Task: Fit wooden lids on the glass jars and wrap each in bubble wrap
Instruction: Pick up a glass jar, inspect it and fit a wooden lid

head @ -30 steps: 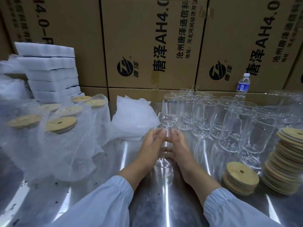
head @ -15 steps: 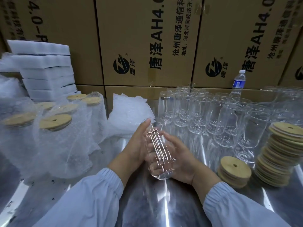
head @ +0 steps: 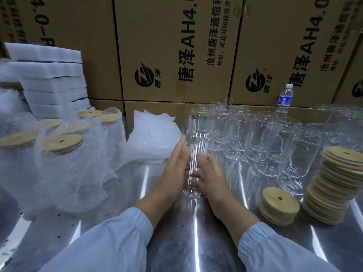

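The jar (head: 197, 146) I hold is clear, ribbed, glossy glass above a polished, mirror-bright metal worktop (head: 176, 242). Matt pale wooden lids (head: 279, 205) sit near its right edge. Crinkly plastic bubble wrap (head: 155, 138) and matt brown cardboard boxes (head: 172, 46) line the back edge.

Jar: the ribbed glass jar (head: 197, 143) stands upright between your hands.
Left hand (head: 174, 169): flat along its left side, fingers straight.
Right hand (head: 211, 178): fingers curled round its right side.
To your right: bare jars (head: 275, 138), wooden lids (head: 279, 203) stacked on the steel table (head: 176, 242).
To your left: wrapped jars (head: 62, 154).
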